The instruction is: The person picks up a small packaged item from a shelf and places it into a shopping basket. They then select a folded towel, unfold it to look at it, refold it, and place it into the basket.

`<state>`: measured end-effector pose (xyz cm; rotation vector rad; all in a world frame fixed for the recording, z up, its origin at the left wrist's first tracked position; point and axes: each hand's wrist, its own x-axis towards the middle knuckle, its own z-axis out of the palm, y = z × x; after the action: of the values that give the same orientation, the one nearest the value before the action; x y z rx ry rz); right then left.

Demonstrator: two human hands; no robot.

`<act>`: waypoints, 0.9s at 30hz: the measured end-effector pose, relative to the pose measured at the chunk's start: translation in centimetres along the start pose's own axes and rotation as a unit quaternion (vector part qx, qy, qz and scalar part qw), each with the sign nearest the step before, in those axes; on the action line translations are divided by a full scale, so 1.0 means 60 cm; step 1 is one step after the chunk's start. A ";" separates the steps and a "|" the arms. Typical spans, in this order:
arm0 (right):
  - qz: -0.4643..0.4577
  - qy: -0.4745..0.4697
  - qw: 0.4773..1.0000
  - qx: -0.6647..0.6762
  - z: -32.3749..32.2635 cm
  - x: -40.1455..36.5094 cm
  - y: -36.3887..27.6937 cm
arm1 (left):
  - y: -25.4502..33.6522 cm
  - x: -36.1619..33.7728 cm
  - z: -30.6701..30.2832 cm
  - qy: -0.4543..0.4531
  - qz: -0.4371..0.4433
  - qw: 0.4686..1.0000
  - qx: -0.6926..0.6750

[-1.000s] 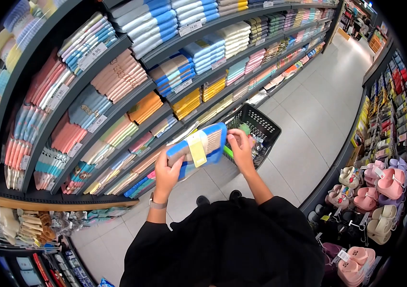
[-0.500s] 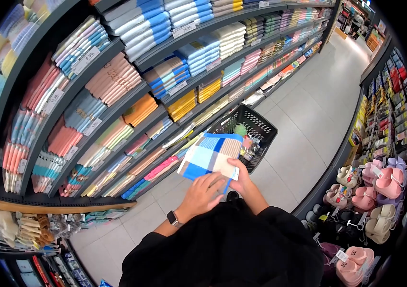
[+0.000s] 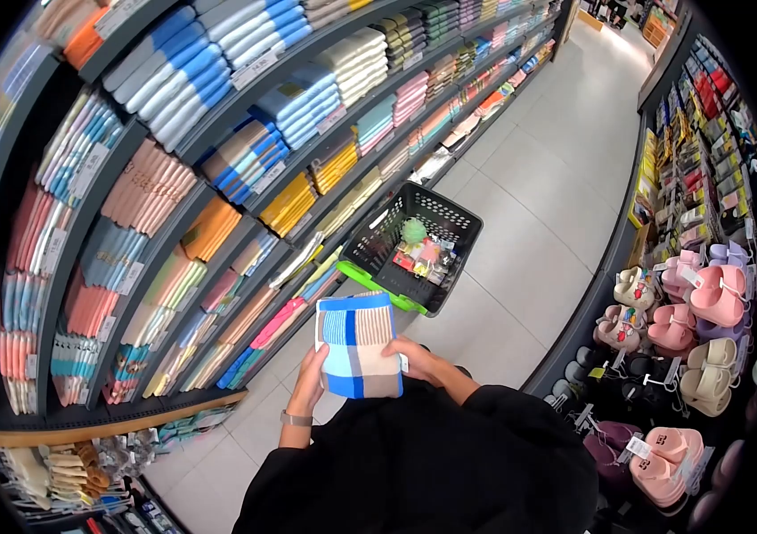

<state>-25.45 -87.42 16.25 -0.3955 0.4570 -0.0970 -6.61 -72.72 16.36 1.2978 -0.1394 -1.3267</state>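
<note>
A folded towel [image 3: 357, 347] with blue, light blue, tan and cream checks is held in front of my body. My left hand [image 3: 309, 381] grips its left edge, with the thumb side against the cloth. At the right edge, my right hand [image 3: 420, 359] also grips the towel, beside a small white tag. Just beyond the towel, a black shopping basket [image 3: 451, 214] with a bright green handle rests on the floor. Inside it lie a green mesh puff [image 3: 413, 231] and several small packaged items [image 3: 427, 258].
Shelves of folded towels [image 3: 263, 160] line the left side, with price labels along their edges. To the right hang pink slippers [image 3: 715, 296], cream slippers [image 3: 708, 376] and packaged goods [image 3: 708, 178]. A tiled aisle [image 3: 539, 214] runs between them into the distance.
The towel has turned to lie squarer to me and come closer, left of where it was. My left hand has moved from the towel's near side to its left edge. More of the basket shows.
</note>
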 end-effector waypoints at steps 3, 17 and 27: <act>0.023 0.011 1.000 -0.004 -0.009 -0.026 -0.028 | 0.003 -0.008 0.040 0.020 0.069 0.997 0.010; -0.032 0.061 0.975 -0.209 -0.075 -0.049 -0.126 | 0.013 0.028 0.137 -0.010 0.145 0.988 0.055; -0.071 0.164 0.966 -0.185 -0.078 0.012 -0.173 | 0.041 0.211 0.146 -0.009 0.071 0.989 0.133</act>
<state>-26.94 -98.76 16.17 -0.7867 0.7793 -0.2189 -7.06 -88.15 14.20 1.4697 -0.4258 -1.2276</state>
